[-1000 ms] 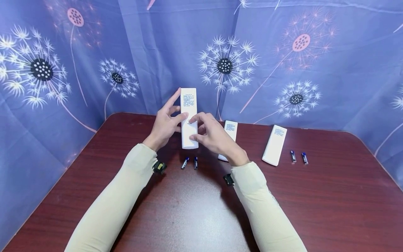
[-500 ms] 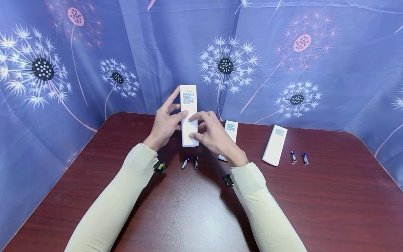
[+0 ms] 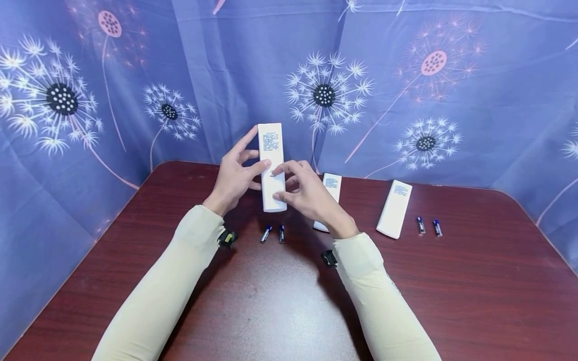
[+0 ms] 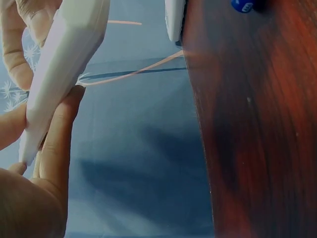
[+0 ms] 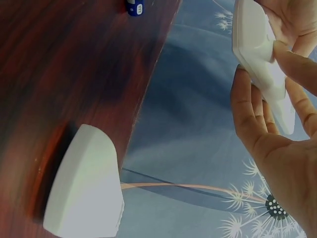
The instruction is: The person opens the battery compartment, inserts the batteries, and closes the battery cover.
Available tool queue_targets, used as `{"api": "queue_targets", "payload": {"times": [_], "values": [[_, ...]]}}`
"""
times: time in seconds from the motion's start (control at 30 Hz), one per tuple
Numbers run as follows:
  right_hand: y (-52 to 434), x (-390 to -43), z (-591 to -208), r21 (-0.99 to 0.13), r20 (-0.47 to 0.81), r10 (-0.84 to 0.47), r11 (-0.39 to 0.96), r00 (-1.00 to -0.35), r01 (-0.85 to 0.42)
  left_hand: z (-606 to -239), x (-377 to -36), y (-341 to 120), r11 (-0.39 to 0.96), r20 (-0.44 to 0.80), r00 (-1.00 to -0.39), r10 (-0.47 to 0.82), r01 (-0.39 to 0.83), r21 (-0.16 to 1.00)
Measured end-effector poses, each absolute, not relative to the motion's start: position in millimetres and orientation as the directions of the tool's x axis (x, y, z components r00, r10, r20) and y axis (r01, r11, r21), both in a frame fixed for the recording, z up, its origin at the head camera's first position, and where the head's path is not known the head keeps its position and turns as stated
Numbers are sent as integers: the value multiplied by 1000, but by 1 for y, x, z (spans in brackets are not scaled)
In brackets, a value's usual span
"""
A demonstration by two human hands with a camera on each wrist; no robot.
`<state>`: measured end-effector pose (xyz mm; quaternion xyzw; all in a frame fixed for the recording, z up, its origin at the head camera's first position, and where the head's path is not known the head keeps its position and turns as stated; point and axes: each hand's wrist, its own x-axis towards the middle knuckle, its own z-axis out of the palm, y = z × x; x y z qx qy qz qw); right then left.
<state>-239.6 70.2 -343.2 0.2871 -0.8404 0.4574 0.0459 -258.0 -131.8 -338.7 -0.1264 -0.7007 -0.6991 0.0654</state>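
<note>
A white remote control is held up above the far part of the table, its back with a printed label turned toward me. My left hand grips its left edge, with the thumb on the back and a finger stretched up along the side. From the right, my right hand holds the lower half, index fingertip by a small dark notch and thumb lower down. The right wrist view shows more fingers behind the remote. Just below it on the table lie two blue-and-silver batteries, a left one and a right one.
Another white remote lies partly hidden behind my right hand and wrist. A third remote rests farther right, beside a battery and a second battery. A blue flowered curtain hangs behind the dark red table.
The held remote rises slightly, then sinks back a little, both hands staying on it in nearly the same grip. The things on the table have not moved.
</note>
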Motion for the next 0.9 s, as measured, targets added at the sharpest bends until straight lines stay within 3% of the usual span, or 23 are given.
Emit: {"api": "queue_targets", "payload": {"times": [0.4,0.9], "values": [[76,-238,-342,-741,364,-461,383,-810,-551,-340,-260,-129,-77,314,-948,56,310,948],[76,-240,-341,-766,329,-477,371,-815,-526,-339,-257,-128,-47,314,-948,54,312,949]]}}
